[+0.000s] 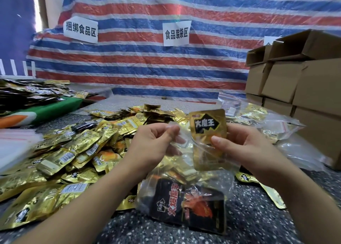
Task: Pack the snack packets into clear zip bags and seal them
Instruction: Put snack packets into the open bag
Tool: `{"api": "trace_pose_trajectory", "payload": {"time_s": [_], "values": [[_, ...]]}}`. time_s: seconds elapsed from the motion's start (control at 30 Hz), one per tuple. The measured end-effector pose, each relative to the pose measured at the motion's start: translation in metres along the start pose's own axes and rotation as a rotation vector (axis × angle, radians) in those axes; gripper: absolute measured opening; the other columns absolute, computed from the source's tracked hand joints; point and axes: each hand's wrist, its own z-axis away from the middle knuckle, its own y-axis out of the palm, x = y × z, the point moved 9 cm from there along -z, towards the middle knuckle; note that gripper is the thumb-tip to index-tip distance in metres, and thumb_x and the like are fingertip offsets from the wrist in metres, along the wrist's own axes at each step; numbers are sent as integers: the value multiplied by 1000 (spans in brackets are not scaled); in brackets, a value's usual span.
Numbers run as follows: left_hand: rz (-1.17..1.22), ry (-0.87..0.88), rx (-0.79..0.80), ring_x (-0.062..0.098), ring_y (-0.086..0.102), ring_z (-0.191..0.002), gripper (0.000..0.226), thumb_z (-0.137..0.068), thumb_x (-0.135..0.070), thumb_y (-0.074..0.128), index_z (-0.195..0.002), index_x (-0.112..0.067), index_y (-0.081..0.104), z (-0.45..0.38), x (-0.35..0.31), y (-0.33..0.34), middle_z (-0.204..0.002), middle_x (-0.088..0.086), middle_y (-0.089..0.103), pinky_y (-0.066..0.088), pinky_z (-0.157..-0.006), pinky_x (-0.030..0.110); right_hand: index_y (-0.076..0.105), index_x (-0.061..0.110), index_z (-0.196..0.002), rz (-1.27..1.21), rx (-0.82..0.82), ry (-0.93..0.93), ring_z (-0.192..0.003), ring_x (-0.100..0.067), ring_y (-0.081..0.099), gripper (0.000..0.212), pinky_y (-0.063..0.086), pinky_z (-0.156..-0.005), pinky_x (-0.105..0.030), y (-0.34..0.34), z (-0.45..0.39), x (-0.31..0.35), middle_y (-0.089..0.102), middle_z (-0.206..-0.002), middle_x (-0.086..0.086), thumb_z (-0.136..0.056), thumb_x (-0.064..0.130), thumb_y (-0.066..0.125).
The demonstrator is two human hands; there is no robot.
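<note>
Here, my left hand (153, 142) pinches one lip of the clear bag (186, 171) between thumb and curled fingers, holding the mouth up. My right hand (239, 144) has its grip closed on a gold packet (207, 125), thumb pressed on its lower front face, fingers behind. The packet stands upright, long axis running top to bottom, and its lower half already sits inside the mouth, below my thumb. So the bag's belly lies straight down from the right grip, along the packet's own axis; I judge the coming move to be a plain push downward, with the left grip keeping the lip apart. A black packet (188, 208) already lies at the bottom of the bag, which sags onto the desk (258, 229) below both hands. The loose pile (77, 151) of gold packets lies out past the left grip, nearer that hand.
</note>
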Motion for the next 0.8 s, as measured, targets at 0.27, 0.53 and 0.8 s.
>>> {"api": "trace_pose_trajectory", "payload": {"time_s": [0.27, 0.53, 0.8], "values": [[8, -18, 37, 22, 71, -58, 34, -83, -38, 57, -80, -8, 72, 2, 0, 6, -76, 5, 76, 59, -61, 35, 62, 18, -103, 100, 53, 70, -79, -19, 74, 15, 57, -65, -28, 9, 1, -5, 74, -84, -6, -89, 24, 64], [44, -59, 54, 19, 69, -57, 37, -78, -42, 58, -91, -12, 77, 4, 6, 10, -73, 9, 74, 57, -56, 25, 69, 27, -106, 301, 135, 47, -76, -15, 69, 12, 58, -65, -33, 11, 6, 0, 72, -86, -3, -97, 22, 62], [-25, -41, 12, 19, 68, -59, 41, -85, -48, 57, -78, -12, 77, 4, 7, 7, -79, 9, 75, 55, -71, 32, 72, 34, -88, 503, 58, -66, -58, -4, 55, 23, 45, -53, -17, 11, 5, 9, 65, -68, 2, -95, 17, 58]]}}
